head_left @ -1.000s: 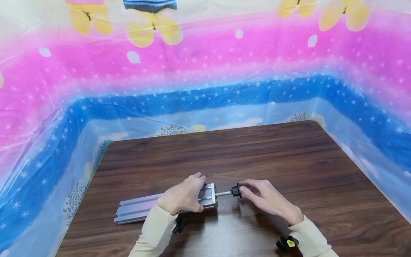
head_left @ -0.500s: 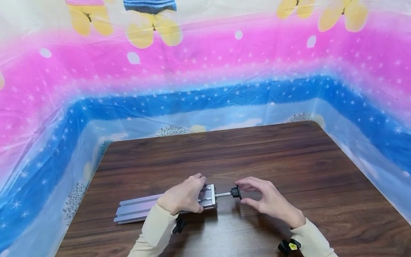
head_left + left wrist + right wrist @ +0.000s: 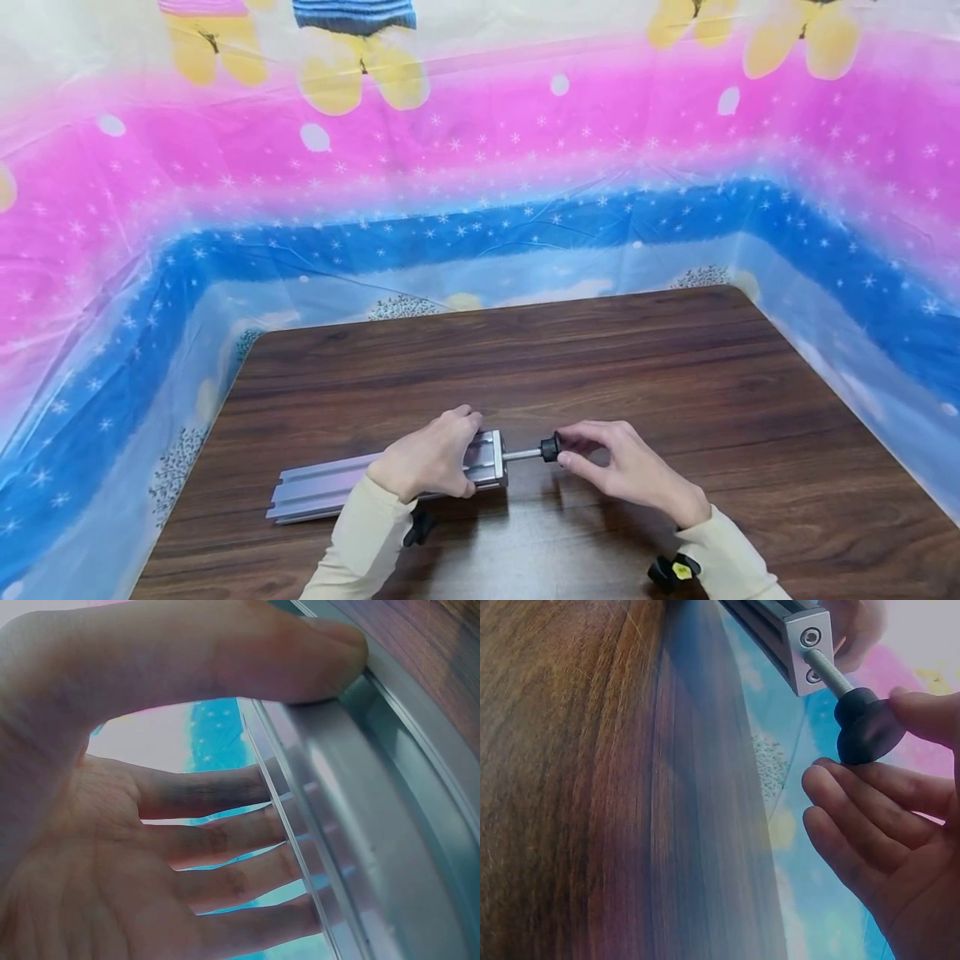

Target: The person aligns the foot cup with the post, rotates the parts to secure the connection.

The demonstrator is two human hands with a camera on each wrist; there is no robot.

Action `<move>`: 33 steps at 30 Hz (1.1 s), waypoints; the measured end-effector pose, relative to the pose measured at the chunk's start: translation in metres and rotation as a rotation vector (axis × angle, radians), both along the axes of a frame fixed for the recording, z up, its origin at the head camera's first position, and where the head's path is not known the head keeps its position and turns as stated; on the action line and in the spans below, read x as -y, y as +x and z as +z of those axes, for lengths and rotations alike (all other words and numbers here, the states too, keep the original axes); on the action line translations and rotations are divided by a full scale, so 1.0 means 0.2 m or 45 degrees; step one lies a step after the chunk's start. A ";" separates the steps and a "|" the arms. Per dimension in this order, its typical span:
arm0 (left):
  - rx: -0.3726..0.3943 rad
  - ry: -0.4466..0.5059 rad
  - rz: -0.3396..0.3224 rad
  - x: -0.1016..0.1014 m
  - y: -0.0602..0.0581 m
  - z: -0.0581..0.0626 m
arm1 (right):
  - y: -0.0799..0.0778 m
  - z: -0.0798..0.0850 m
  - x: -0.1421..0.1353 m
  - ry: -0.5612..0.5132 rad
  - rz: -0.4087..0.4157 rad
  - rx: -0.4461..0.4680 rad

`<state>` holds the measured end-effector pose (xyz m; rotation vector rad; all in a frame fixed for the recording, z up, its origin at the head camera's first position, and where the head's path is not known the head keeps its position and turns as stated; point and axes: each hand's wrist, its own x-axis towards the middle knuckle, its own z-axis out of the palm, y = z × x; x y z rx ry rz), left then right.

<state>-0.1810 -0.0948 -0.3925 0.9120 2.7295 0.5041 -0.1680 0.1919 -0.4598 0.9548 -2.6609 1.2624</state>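
The left hand [image 3: 426, 457] held the aluminium profile [image 3: 330, 485] near its right end, thumb on the near side and fingers reaching over to the far side, so its grip was only as wide as the bar. The profile lay across the near part of the wooden table [image 3: 600, 358], left of the middle; whether its right end rested on the wood or was lifted a little could not be told. From the end plate [image 3: 497, 457] a threaded rod [image 3: 522, 454] stuck out to the right, with a black foot [image 3: 551, 449] at its tip. The right hand [image 3: 636, 468] pinched the foot's rim lightly between thumb and fingertips, the gap between them no wider than the disc, while the palm stood well apart from it. With so shallow a hold, the fingertips seemed likely to slide round the smooth rim if the thread turned stiffly. A sideways push on the foot might have tilted the rod and made it bind, since much of it stood exposed. Were the left hand to slacken, the profile could have rolled or swung with any twist.
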 end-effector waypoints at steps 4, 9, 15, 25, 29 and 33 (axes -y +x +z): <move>-0.007 -0.007 -0.002 0.00 0.01 0.00 | -0.01 0.00 0.00 0.001 -0.008 0.118; -0.007 -0.021 -0.006 0.00 0.01 0.00 | -0.01 -0.01 0.01 0.004 -0.022 0.179; -0.013 -0.026 0.002 0.00 0.01 0.00 | 0.00 -0.02 0.01 0.028 -0.049 0.099; 0.003 -0.025 0.014 0.02 0.01 0.00 | 0.03 -0.01 0.00 -0.109 0.089 -0.221; 0.007 -0.025 0.024 0.01 0.00 0.01 | 0.02 0.00 0.00 -0.127 0.109 -0.246; 0.008 -0.016 0.022 0.01 0.00 0.01 | 0.02 -0.01 -0.01 -0.123 0.096 -0.213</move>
